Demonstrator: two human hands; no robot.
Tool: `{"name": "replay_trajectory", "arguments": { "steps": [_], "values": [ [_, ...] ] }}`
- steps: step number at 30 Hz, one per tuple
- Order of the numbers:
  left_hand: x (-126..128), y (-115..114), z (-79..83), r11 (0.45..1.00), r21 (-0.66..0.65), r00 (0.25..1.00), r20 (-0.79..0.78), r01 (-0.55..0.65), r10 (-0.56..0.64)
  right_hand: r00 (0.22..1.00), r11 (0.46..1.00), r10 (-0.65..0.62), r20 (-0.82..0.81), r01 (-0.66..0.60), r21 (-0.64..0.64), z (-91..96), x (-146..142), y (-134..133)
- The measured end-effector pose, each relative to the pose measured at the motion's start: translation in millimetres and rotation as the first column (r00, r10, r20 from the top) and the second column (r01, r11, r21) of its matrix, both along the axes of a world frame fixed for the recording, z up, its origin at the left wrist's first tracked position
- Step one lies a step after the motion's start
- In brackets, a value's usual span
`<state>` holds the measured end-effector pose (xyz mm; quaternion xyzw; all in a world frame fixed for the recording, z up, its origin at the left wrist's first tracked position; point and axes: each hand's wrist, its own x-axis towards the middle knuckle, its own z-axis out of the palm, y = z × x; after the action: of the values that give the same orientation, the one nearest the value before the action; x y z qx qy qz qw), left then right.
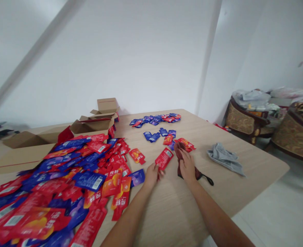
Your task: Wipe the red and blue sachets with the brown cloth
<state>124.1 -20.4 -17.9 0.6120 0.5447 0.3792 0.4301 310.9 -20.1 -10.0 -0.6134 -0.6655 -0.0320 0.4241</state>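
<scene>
My left hand (153,174) is closed on the lower edge of a red pouch (164,159), its printed side with a barcode up. Just right of it, my right hand (187,166) presses its fingers against a dark brown cloth (179,150), which sticks out above the fingertips. A black loop (208,179) trails from the cloth on the table. Left of my hands lies a large heap of red and blue pouches (89,180). A single red pouch with orange fruit (137,155) and a blue one (137,177) lie between the heap and my hands.
Open cardboard boxes (22,159) stand behind the heap at the left. More pouches lie in a loose row (155,119) and a small cluster (168,137) farther back. A grey cloth (225,157) lies at the right. Chairs (245,118) with bags stand beyond the table.
</scene>
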Motion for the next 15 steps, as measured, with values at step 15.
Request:
{"name": "replay_trajectory", "arguments": {
  "steps": [15],
  "values": [
    [-11.6, 6.0, 11.7, 0.928, -0.345, 0.962, 0.269, 0.145, -0.05, 0.928, 0.91, 0.195, 0.316, -0.051, -0.412, 16.0, -32.7, -4.1]
  ]
}}
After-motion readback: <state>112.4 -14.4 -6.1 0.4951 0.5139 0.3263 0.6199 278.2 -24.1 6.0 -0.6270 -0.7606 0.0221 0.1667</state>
